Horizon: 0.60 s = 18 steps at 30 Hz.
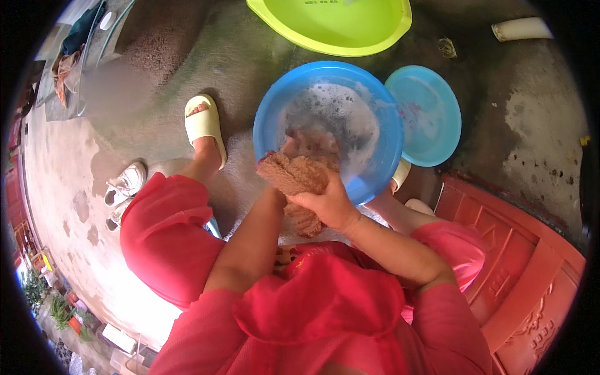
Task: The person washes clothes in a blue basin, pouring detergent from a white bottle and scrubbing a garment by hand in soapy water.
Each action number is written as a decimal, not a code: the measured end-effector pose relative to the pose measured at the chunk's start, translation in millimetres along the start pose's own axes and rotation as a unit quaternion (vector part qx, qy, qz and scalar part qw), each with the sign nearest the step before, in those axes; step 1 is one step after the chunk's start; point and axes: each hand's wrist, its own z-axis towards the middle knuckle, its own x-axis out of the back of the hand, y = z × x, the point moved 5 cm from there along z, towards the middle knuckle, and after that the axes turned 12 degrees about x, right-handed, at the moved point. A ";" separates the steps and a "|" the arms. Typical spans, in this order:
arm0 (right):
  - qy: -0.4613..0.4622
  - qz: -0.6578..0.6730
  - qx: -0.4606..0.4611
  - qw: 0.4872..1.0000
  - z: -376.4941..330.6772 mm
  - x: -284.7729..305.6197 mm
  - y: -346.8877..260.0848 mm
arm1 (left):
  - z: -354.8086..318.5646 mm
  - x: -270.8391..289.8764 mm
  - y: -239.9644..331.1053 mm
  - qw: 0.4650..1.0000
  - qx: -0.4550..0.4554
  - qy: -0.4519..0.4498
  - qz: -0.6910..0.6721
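Likely scrubbing: right hand (pixel 334 203) grasps brown cloth (pixel 290 174) at blue basin (pixel 267 112); left hand (pixel 276 193) mostly hidden, grip unclear; next needs firm hold.

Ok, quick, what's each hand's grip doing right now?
Left hand: mostly hidden by the brown cloth; open or closed can't be told.
Right hand: closed, holding the brown cloth.

Rough cloth (pixel 290 174) — smooth plastic blue basin (pixel 265 115)
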 end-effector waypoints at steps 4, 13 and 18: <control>-0.029 -0.190 0.093 0.977 11.6 13.5 12.2 | -0.3 -29.7 10.3 0.899 -0.145 -0.021 0.414; -0.008 -0.572 -0.081 0.816 69.9 170.0 97.8 | 11.7 -6.9 -7.5 0.986 -0.048 0.142 0.078; -0.004 -0.573 -0.192 0.797 102.6 201.4 96.2 | 12.3 -4.1 -19.2 0.909 0.014 0.182 0.375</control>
